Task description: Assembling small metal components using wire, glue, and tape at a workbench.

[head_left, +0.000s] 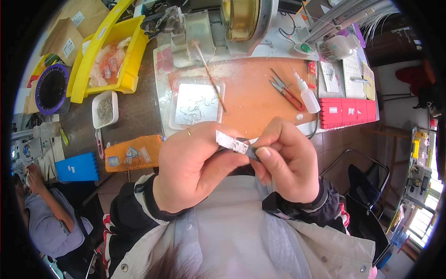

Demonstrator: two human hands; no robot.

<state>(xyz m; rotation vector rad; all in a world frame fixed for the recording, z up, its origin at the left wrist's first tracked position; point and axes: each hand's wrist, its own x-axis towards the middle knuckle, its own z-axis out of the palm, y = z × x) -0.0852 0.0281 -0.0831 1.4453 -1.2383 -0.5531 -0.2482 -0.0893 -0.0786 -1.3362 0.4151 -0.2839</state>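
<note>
Both hands meet in front of my chest over the bench's near edge. My left hand (186,162) is closed, thumb and fingers pinching a small flat whitish strip with dark specks (231,142). At the strip's darker grey end, the thumb and fingertips of my right hand (293,162) are pinched together on it. What lies between the fingertips is partly hidden. Just beyond the hands, a clear shallow tray (173,104) holds a white sheet with several small curved metal pieces (197,104). A brown stick (209,76) lies across the tray's right side.
Red-handled snips (289,95) and a white dropper bottle (307,95) lie on the orange work mat (253,88). Red holder boxes (347,112) stand right. Left are a white dish of metal bits (105,109), a yellow bin (132,69) and a blue box (77,167). Another person (58,218) sits far left.
</note>
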